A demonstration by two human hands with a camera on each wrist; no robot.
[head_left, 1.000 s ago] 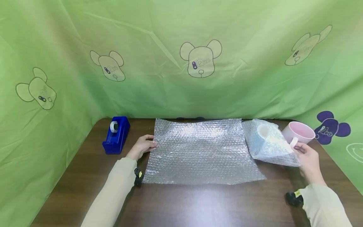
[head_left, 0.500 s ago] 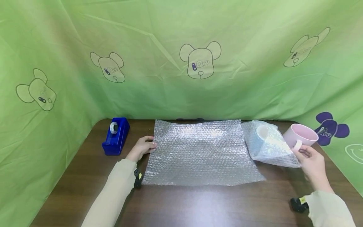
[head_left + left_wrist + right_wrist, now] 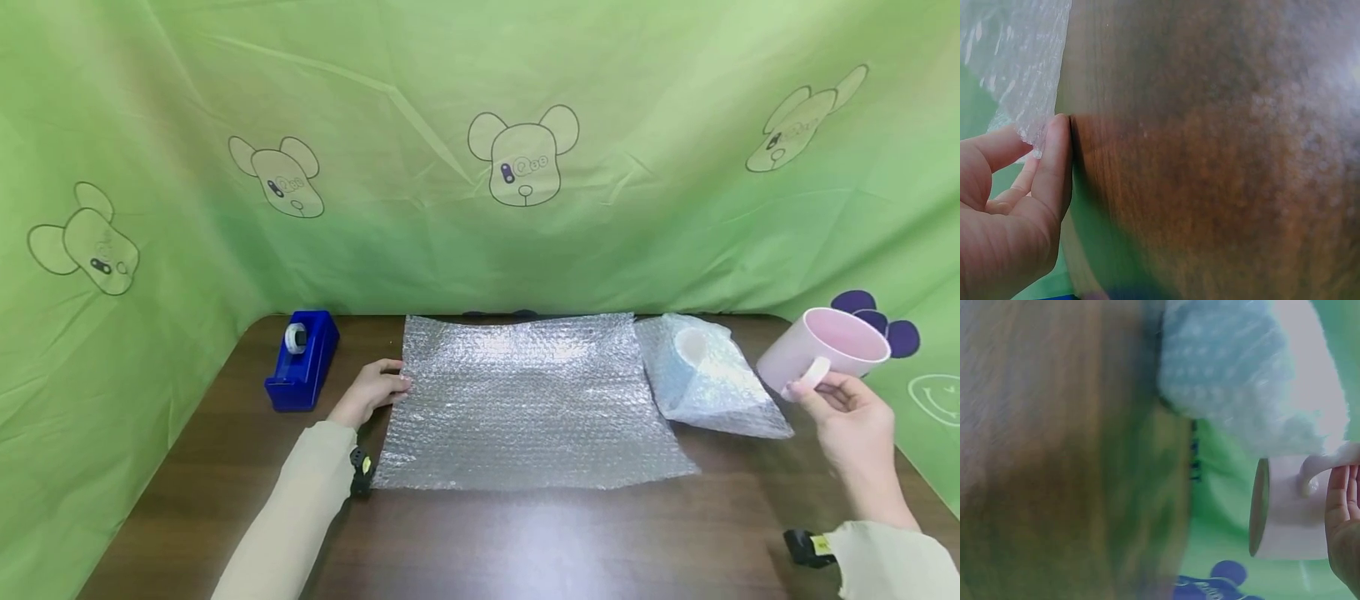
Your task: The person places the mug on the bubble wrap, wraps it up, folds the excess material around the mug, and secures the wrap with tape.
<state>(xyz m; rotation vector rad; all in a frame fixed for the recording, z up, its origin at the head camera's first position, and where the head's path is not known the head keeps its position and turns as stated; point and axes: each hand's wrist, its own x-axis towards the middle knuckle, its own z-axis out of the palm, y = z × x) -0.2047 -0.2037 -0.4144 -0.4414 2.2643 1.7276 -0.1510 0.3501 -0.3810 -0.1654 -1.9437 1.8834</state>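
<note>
Pink mug (image 3: 798, 346) hangs tilted at the right of the head frame, its mouth turned toward the upper right. Right hand (image 3: 857, 421) grips it by the handle, thumb and curled fingers pinched together on it; the right wrist view shows a gap between mug and table (image 3: 555, 542). Left hand (image 3: 369, 393), left of centre, pinches the left edge of a bubble wrap sheet (image 3: 525, 408) between thumb and fingers; the left wrist view shows the plastic caught between them. This sheet lies spread across the middle of the frame. Just beside the mug, right of centre, lies a bubble-wrapped bundle (image 3: 697, 379) with something light blue inside. Toward the left edge of the tabletop stands a blue tape dispenser (image 3: 303, 365).
</note>
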